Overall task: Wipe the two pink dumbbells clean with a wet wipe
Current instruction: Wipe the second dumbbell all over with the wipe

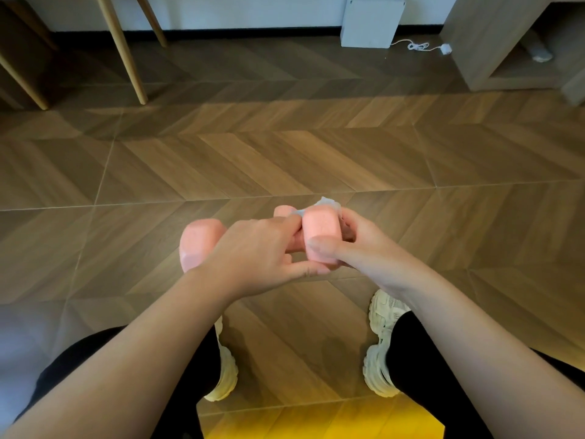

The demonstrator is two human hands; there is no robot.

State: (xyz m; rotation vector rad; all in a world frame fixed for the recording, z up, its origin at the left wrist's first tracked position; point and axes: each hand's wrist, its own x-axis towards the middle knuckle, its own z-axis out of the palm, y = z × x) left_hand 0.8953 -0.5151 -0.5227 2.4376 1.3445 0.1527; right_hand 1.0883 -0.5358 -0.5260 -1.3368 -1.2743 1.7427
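Note:
I hold one pink dumbbell above the wooden floor, in front of my knees. Its left head sticks out past my left hand, whose fingers curl round the handle. My right hand wraps a white wet wipe round the far side of the right head, with the thumb on the near face. A small pink piece shows just behind my left fingers; I cannot tell whether it is the second dumbbell.
Light wooden furniture legs stand at the back left. A white box with a white cable sits against the back wall, and a wooden cabinet is at the back right. My white shoes rest on the floor below.

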